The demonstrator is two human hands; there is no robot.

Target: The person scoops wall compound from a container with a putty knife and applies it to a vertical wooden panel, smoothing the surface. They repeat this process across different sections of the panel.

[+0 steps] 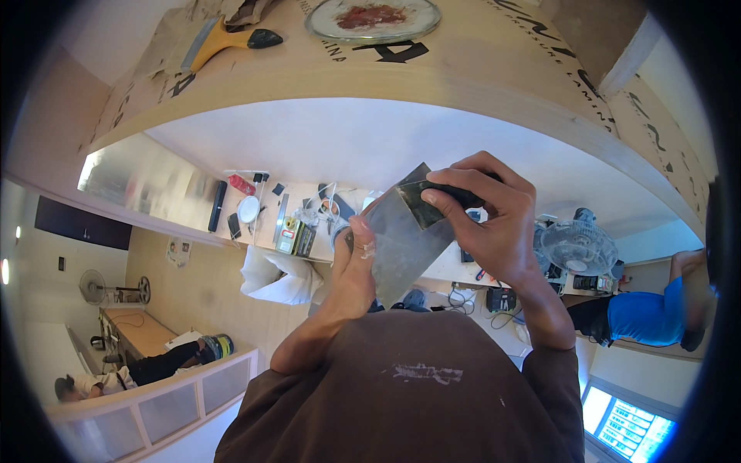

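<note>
In front of my chest, my left hand (355, 270) grips a grey, flat, smooth plate (413, 255) by its left edge, thumb up. The plate is tilted, and its exact kind is not clear. Over its upper end, my right hand (494, 216) is closed on a dark scraper (421, 202) with a flat, squarish blade and a black handle. The blade overlaps the plate's top edge; whether they touch cannot be told. Pale smears mark my left thumb.
On the board shelf (478, 62) ahead lie a yellow-handled scraper (224, 42) and a round lid with reddish paste (374, 17). Below, a cluttered workbench (266, 220), a white sack (279, 276) and a fan (579, 243). People are at the right (644, 316) and lower left (147, 366).
</note>
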